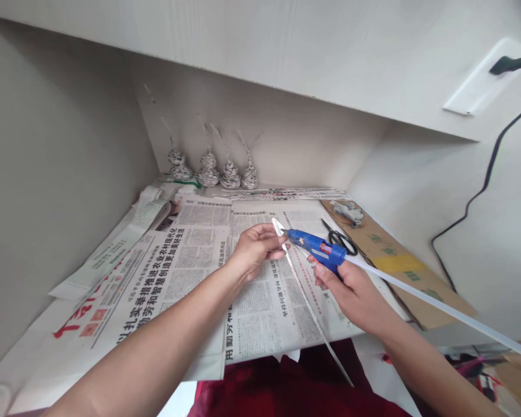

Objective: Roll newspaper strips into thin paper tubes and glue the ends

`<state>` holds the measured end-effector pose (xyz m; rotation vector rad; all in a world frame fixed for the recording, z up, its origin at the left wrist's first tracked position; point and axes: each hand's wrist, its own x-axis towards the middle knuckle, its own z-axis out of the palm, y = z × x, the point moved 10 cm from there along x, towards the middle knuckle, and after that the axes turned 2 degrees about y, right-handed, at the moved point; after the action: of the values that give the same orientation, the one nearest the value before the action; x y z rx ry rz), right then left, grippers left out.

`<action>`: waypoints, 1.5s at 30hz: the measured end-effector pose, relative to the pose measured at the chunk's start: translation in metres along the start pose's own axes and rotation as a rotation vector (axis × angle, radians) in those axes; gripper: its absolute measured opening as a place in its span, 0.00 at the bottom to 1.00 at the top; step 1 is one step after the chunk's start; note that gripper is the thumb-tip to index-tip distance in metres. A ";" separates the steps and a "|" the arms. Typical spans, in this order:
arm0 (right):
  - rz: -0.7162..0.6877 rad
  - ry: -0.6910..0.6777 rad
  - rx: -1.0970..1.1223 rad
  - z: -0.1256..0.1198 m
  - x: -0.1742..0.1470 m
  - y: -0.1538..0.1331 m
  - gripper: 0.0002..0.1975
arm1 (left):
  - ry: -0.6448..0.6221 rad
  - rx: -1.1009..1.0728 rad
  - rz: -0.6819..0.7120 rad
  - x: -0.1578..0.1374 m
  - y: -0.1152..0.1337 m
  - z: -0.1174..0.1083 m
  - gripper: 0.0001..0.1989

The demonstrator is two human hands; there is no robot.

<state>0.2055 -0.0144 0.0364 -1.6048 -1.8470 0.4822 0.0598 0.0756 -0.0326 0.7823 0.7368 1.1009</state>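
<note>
Over the newspaper-covered table, my left hand (259, 249) pinches a thin white paper strip (306, 301) near its bent upper end. The strip's long tail hangs down to the right, past the table's front edge. A blue hot glue gun (315, 246) is gripped by its handle in my right hand (345, 284), my fingers wrapped round it. The gun's nozzle points left and meets or nearly meets the strip by my left fingertips. A long translucent glue stick (421, 295) sticks out of the gun's back toward the lower right.
Several gourd-shaped woven paper pieces (208, 169) stand along the back wall. Thin paper rods (290, 194) lie beside them. Black scissors (341, 238), a cardboard piece (399, 263) and a crumpled grey cloth (348, 212) are at right. A black cord (488, 179) runs from the wall socket (477, 78).
</note>
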 end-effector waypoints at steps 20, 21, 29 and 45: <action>0.015 -0.031 -0.163 0.001 -0.001 0.000 0.13 | -0.022 -0.020 0.002 0.000 0.000 0.001 0.17; 0.007 -0.020 -0.175 0.001 -0.001 -0.001 0.13 | -0.024 -0.018 0.005 0.000 0.000 0.001 0.17; -0.035 0.012 -0.218 -0.004 -0.004 -0.009 0.11 | -0.017 0.005 0.014 -0.001 0.002 0.001 0.17; -0.080 0.056 -0.275 -0.014 -0.006 -0.017 0.10 | -0.030 0.000 0.013 -0.001 0.002 0.002 0.20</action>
<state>0.2028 -0.0255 0.0561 -1.6931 -1.9935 0.1508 0.0602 0.0749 -0.0293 0.8030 0.7071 1.0991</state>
